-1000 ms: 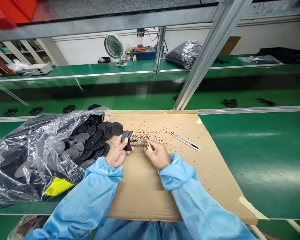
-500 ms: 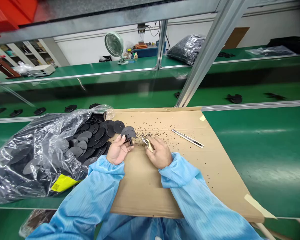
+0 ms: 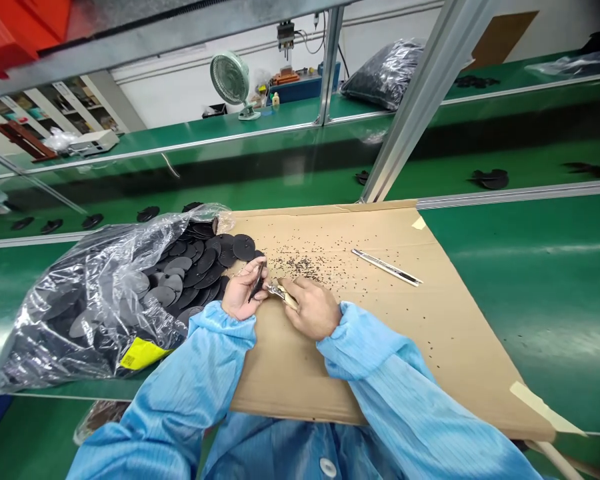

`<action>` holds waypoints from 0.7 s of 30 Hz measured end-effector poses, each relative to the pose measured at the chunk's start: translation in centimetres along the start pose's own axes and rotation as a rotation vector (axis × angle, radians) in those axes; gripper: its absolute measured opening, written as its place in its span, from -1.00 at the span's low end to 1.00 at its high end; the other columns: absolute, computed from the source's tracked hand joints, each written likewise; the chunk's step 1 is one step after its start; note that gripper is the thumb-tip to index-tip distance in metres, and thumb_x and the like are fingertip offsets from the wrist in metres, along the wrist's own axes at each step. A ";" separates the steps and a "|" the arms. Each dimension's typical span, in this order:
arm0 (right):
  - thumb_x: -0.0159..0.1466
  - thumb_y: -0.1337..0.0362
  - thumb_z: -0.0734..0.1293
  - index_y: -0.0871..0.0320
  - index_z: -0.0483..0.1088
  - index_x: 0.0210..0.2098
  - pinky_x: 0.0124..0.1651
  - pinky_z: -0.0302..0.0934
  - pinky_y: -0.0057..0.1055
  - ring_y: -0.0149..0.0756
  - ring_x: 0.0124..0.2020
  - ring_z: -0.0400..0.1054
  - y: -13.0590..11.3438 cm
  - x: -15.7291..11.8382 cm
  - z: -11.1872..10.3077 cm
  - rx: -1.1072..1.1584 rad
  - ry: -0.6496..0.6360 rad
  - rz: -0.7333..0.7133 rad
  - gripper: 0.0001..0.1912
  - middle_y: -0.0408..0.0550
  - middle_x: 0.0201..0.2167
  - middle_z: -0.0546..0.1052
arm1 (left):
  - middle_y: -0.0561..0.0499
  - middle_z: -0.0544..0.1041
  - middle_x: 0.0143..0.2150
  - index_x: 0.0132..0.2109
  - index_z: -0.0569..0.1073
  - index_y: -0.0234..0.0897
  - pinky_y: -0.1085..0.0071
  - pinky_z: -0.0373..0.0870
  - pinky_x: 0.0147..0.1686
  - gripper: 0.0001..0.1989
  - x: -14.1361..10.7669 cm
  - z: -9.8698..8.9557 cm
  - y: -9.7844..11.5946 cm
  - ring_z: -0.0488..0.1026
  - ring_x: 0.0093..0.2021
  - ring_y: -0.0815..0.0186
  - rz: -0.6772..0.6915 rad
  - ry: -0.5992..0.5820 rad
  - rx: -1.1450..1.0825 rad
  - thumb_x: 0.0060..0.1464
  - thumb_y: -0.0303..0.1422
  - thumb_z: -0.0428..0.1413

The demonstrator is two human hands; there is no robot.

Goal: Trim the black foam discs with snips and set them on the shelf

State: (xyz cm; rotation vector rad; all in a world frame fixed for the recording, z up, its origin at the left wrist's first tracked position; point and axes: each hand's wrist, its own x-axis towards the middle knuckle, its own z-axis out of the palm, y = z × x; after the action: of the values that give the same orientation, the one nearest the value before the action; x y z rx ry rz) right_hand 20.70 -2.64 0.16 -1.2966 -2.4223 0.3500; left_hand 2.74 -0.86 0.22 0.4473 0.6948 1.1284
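Observation:
My left hand point(image 3: 243, 291) is closed on a thin black disc point(image 3: 257, 281), held nearly edge-on to me. My right hand point(image 3: 314, 308) wraps round nippers point(image 3: 284, 295) with pale yellow handles. Their metal jaws reach the disc's edge by my left fingertips; whether they bite on it I cannot tell. Both hands are above a brown cardboard sheet point(image 3: 300, 380). Many tiny black bits point(image 3: 305, 265) are scattered on the cardboard beyond my hands. A heap of black discs point(image 3: 200, 267) spills from a clear plastic bag point(image 3: 80, 313) to the left.
A slim cutter-like tool point(image 3: 387, 268) lies on the cardboard to the right. Behind the cardboard, a green conveyor belt point(image 3: 280, 180) carries small groups of black parts point(image 3: 489, 179). A slanted metal post point(image 3: 410, 107) rises at the back edge. A fan point(image 3: 231, 80) stands farther off.
My left hand has turned the disc from showing its face to nearly edge-on. The nippers in my right hand have come left, up to the disc. The view has shifted slightly.

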 end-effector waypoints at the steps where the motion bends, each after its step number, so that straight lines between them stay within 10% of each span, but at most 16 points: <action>1: 0.18 0.28 0.20 0.14 0.32 0.08 -0.12 0.21 -0.33 -0.19 -0.23 0.34 0.0 0.0 0.0 0.000 -0.017 -0.001 -0.55 0.02 -0.24 0.47 | 0.04 0.32 -0.40 -0.12 0.42 -0.24 0.65 0.05 -0.71 -0.71 0.0 0.0 0.0 0.28 -0.50 0.45 -0.004 -0.003 0.006 -0.05 -0.49 0.16; 21: 0.21 0.26 0.17 0.07 0.29 0.10 -0.17 0.19 -0.38 -0.20 -0.19 0.37 -0.4 -0.3 -1.2 -0.003 -0.140 0.040 -0.55 -0.01 -0.21 0.47 | 0.03 0.28 -0.44 -0.16 0.47 -0.28 0.67 -0.01 -0.73 -0.75 0.1 -0.4 -0.3 0.20 -0.55 0.48 -0.011 -0.061 0.103 -0.06 -0.43 0.18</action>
State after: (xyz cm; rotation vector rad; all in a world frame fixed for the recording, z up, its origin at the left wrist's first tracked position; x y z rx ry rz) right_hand 21.07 -3.03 1.28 -1.3658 -2.5142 0.4623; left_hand 2.70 -0.83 -0.26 0.5625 0.7038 1.0672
